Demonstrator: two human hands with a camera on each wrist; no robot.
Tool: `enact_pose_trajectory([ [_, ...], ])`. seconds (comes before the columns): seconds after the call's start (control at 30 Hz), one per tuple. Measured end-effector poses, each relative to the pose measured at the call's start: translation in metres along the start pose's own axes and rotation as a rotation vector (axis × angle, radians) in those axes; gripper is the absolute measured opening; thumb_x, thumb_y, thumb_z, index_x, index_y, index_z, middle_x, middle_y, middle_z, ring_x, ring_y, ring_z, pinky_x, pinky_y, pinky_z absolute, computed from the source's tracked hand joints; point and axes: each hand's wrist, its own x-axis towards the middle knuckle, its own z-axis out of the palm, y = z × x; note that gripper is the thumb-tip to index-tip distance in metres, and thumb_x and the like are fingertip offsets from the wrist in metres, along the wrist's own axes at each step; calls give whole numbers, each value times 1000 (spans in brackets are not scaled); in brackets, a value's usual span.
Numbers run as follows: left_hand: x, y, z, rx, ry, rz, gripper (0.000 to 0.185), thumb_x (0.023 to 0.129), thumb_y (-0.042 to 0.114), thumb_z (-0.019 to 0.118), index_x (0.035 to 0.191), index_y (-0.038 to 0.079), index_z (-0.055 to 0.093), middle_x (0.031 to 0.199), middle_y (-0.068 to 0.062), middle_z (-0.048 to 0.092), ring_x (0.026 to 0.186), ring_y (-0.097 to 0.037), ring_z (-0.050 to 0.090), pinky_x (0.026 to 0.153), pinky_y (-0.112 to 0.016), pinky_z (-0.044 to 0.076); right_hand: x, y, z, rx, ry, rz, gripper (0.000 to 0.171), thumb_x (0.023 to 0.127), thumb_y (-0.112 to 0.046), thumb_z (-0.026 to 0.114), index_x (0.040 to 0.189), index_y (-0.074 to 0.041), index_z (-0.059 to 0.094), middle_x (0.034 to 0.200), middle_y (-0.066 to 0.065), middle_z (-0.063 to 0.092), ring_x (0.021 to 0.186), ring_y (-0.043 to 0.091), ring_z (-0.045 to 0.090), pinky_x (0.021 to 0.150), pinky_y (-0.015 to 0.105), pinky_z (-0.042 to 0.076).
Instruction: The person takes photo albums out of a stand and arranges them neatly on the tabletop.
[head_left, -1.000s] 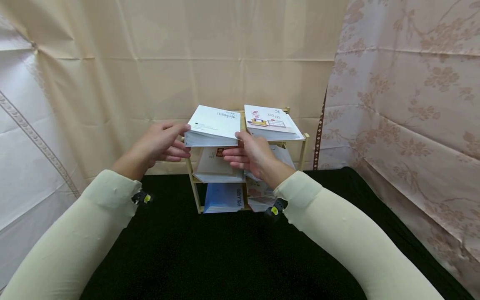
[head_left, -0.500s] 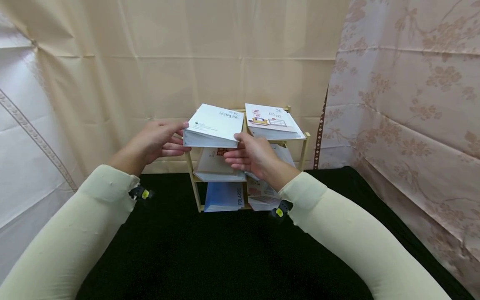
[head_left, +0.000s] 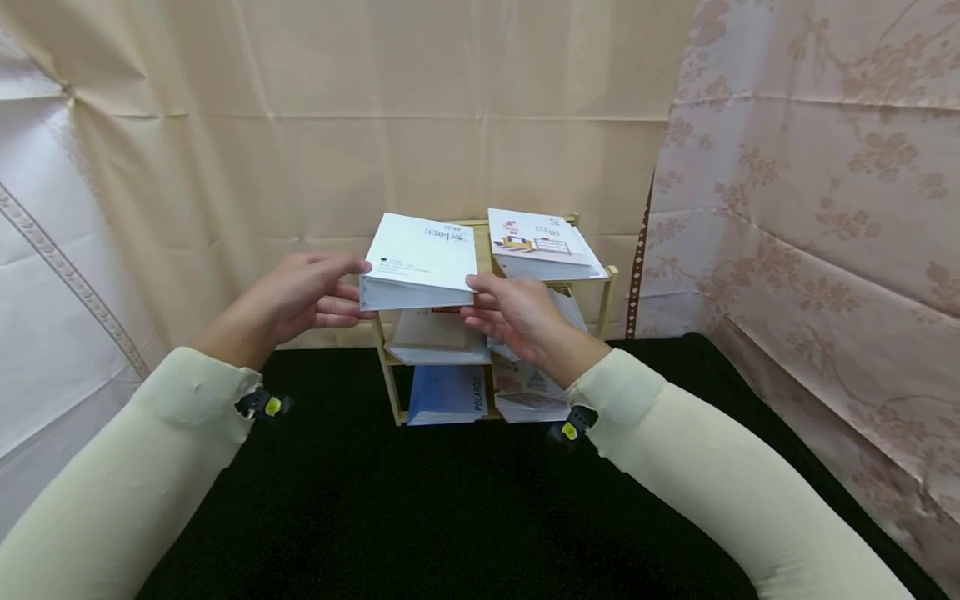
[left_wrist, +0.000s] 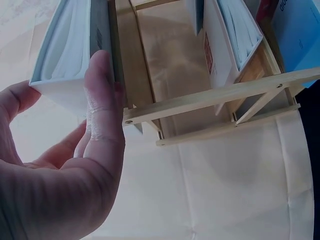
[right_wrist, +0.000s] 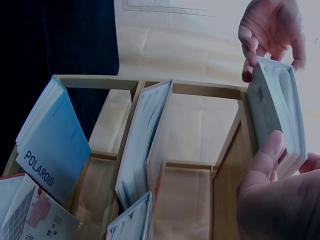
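Both hands hold a white book [head_left: 418, 262] by its sides: the left hand [head_left: 288, 296] pinches the left edge, the right hand [head_left: 517, 312] pinches the right corner with its thumb on top. It sits at the top left of a small wooden rack [head_left: 607, 292] on the black tabletop [head_left: 420, 517]. Beside it lies an illustrated book [head_left: 542, 243]; a blue book [head_left: 447, 393] stands on the bottom shelf.

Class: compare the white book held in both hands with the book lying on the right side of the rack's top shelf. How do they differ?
The held white book is gripped at its sides by the left hand and right hand; the shelf book lies untouched on the wooden rack. The held book's cover is plain white with small dark text; the shelf book's has a coloured illustration. Both lie cover up.
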Motion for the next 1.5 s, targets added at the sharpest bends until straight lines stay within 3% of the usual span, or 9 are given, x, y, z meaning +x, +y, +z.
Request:
enact_pose_trajectory([
  [0.1, -2, -2, -1, -9, -14, -4, 66, 102, 40, 62, 152, 2, 41, 106, -8, 77, 89, -21, 79, 78, -30, 65, -2, 1, -1, -11, -7, -8, 43, 94, -16, 77, 125, 0, 53, 97, 10, 68, 80, 20, 76, 74, 25, 65],
  [0.4, -10, -9, -3, -63, -31, 13, 72, 102, 33, 65, 159, 3, 33, 107, -6, 73, 88, -18, 78, 84, -30, 64, -9, 5, -2, -57, -52, -16, 35, 94, -13, 76, 122, 3, 64, 103, 11, 69, 90, 24, 76, 77, 26, 65],
  [0.57, -15, -13, -3, -51, -19, 23, 73, 101, 35, 67, 159, 5, 35, 112, -6, 71, 93, -19, 77, 87, -30, 64, -14, 7, -2, -83, -61, -28, 33, 95, -14, 75, 121, 4, 67, 102, 12, 69, 86, 21, 76, 77, 25, 64],
  [0.87, -23, -23, -1, -33, -8, 46, 71, 100, 38, 68, 158, 9, 40, 122, -10, 66, 93, -19, 77, 89, -32, 63, -24, 15, -6, -133, -81, -39, 35, 96, -17, 74, 124, 2, 66, 110, 13, 68, 101, 29, 76, 85, 28, 64],
  [1.1, -33, -34, 1, -40, -7, 59, 73, 100, 39, 70, 159, 11, 38, 133, -16, 60, 95, -19, 76, 90, -31, 63, -34, 21, -9, -137, -96, -23, 37, 96, -18, 75, 127, -1, 66, 113, 14, 72, 89, 19, 77, 82, 27, 64],
  [1.5, -49, -52, 8, -116, -26, 80, 72, 99, 31, 72, 158, 9, 38, 126, -8, 66, 98, -22, 76, 91, -34, 63, -48, 33, -17, -151, -125, -5, 41, 96, -18, 75, 133, -6, 64, 113, 15, 74, 87, 18, 77, 82, 27, 64],
])
